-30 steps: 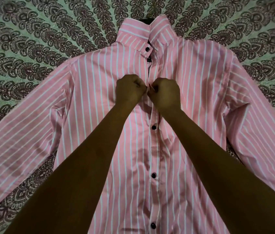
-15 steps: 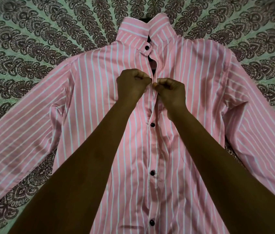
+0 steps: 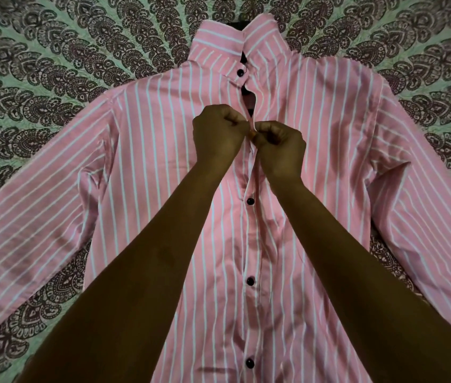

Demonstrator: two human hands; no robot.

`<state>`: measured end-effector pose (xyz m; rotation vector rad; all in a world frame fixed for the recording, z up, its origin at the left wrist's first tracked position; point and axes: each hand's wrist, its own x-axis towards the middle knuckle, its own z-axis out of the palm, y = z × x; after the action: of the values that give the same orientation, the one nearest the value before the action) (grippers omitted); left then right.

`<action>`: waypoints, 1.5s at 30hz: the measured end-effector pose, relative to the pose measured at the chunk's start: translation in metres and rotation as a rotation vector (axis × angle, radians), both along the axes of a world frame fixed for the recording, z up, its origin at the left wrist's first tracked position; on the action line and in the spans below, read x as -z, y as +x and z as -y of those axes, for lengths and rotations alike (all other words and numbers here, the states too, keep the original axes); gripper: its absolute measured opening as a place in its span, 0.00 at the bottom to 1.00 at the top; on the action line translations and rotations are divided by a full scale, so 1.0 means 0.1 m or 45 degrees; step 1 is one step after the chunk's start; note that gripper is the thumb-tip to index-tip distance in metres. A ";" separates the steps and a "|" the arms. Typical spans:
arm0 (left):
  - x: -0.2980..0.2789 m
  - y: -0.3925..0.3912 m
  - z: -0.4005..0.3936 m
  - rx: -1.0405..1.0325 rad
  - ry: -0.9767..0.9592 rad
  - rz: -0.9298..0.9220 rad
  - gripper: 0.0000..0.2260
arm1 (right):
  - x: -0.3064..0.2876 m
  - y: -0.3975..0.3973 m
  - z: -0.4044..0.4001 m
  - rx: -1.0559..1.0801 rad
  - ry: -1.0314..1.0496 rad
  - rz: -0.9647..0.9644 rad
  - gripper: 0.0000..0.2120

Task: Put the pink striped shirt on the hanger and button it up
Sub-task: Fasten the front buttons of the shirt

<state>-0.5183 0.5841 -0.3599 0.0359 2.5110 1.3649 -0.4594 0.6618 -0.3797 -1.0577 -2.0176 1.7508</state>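
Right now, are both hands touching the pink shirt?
Touching. The head view shows the left hand and right hand each pinching the front edges of the pink striped shirt, just below the gap under the collar.

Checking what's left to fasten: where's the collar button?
Head view, top centre: the collar button sits above both hands, beside the open gap in the pink striped shirt.

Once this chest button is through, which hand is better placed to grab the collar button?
Probably the left hand. The collar button sits on the shirt panel on that hand's side, just above its knuckles. The right hand sits lower, pinching the front edge on the other side of the gap.
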 end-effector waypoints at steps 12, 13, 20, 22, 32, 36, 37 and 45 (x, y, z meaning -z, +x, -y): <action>-0.06 -0.04 0.12 -0.001 0.372 0.431 0.07 | 0.00 -0.04 -0.10 -0.144 -0.311 0.063 0.08; -0.06 -0.04 0.11 -0.002 0.369 0.423 0.07 | -0.01 -0.05 -0.11 -0.154 -0.308 0.057 0.09; -0.01 -0.08 0.06 -0.118 0.188 0.226 0.10 | -0.05 -0.03 -0.05 -0.099 -0.454 -0.066 0.09; -0.01 -0.07 0.06 -0.103 0.190 0.243 0.09 | -0.04 -0.04 -0.06 -0.107 -0.506 -0.067 0.09; 0.02 -0.04 0.04 -0.119 0.174 0.228 0.11 | 0.02 0.00 -0.12 -0.117 -0.632 -0.063 0.08; 0.05 -0.04 0.05 -0.065 0.077 0.137 0.07 | -0.02 -0.02 -0.10 -0.089 -0.667 -0.054 0.07; 0.05 -0.04 0.06 -0.051 0.078 0.133 0.06 | -0.03 -0.02 -0.11 -0.078 -0.704 -0.034 0.07; -0.02 -0.01 0.09 -0.056 0.283 0.323 0.06 | -0.02 -0.03 -0.12 -0.119 -0.594 -0.040 0.07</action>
<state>-0.5193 0.5753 -0.3575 -0.1387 2.1579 1.5538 -0.4621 0.6739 -0.3778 -1.0614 -1.7014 2.3437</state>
